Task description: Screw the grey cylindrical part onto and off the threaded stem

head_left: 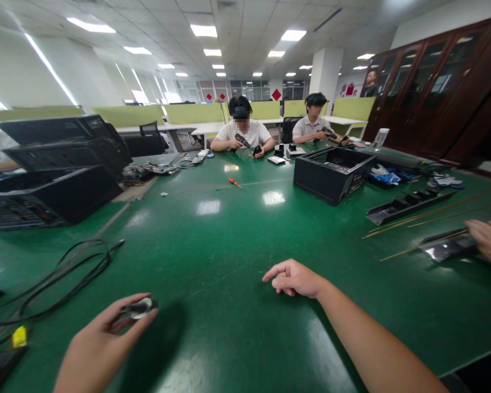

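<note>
A small silver and dark part [141, 308] is in the left hand [106, 333], pinched between thumb and fingers above the green table [229, 234]. Its long axis goes roughly sideways, the dark end toward the right. The right hand [297, 279] is half curled and holds nothing. Left of and beyond the left hand lies a black cable [94, 267]. Farther ahead, between the 2 hands, lies 1 orange screwdriver [233, 182]. Ahead of the right hand stands 1 open black case [317, 180]; its contents are unclear.
</note>
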A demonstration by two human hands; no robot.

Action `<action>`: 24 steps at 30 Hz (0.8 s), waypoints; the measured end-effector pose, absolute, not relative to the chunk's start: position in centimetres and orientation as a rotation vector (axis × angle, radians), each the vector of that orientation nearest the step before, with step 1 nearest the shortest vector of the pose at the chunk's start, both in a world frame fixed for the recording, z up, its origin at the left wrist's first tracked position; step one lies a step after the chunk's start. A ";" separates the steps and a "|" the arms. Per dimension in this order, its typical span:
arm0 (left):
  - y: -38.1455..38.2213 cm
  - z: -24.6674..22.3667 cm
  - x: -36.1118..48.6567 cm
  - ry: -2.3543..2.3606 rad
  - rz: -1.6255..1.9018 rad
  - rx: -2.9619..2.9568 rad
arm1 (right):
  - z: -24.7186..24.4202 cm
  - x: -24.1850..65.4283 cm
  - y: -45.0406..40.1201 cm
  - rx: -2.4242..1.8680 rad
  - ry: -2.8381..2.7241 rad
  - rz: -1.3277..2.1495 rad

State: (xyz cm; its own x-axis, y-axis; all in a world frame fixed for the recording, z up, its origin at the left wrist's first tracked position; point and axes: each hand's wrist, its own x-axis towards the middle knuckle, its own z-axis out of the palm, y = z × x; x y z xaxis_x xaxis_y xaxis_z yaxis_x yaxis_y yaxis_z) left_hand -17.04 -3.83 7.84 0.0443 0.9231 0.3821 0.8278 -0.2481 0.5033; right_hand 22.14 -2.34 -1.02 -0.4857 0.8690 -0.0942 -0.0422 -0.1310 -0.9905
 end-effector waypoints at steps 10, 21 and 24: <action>0.0 5.2 -0.3 0.994 0.723 2.180 | -3.2 21.6 -0.2 -0.822 -1.032 1.351; 0.0 0.3 -1.2 1.053 0.788 1.894 | -2.4 21.2 -1.5 -0.874 -1.551 1.141; 0.0 0.3 -1.1 1.063 0.828 1.847 | -2.1 21.3 -1.8 -0.910 -1.675 1.038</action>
